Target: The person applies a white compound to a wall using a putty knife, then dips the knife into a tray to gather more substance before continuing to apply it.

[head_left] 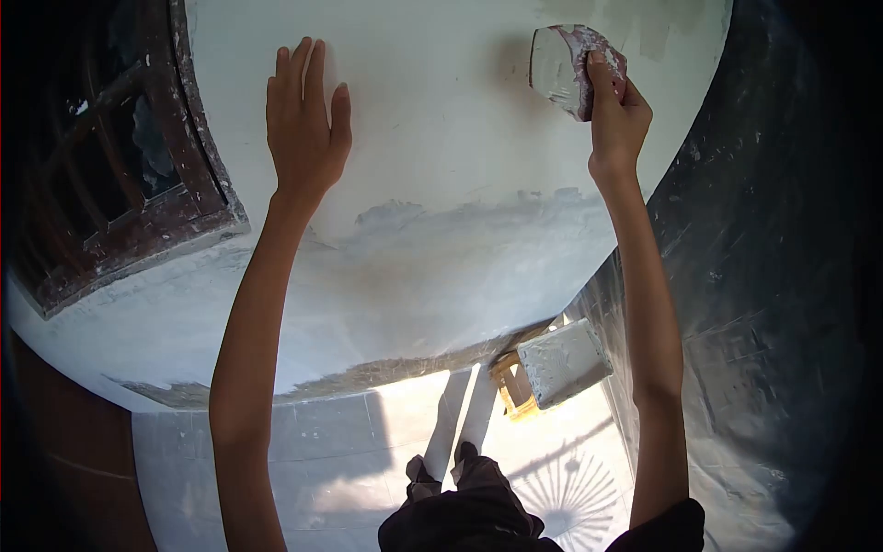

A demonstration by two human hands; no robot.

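Observation:
A pale plastered wall [423, 120] fills the middle of the head view, with a greyer, rougher band lower down. My left hand [308, 124] lies against it at the upper left, fingers stretched upward, holding nothing. At the upper right my right hand [621, 115] grips a scraper [563, 72], thumb on its near face. The scraper has a whitish blade and a reddish-brown, plaster-smeared grip part. Its blade points left, close to the wall; whether it touches cannot be made out.
A brown window frame [147, 221] with bars is at the left. Below right, a plaster-covered board or tray [563, 363] rests on a yellow stool [515, 386]. A dark sheet-like surface [736, 304] runs along the right. My feet stand on the sunlit tiled floor [322, 451].

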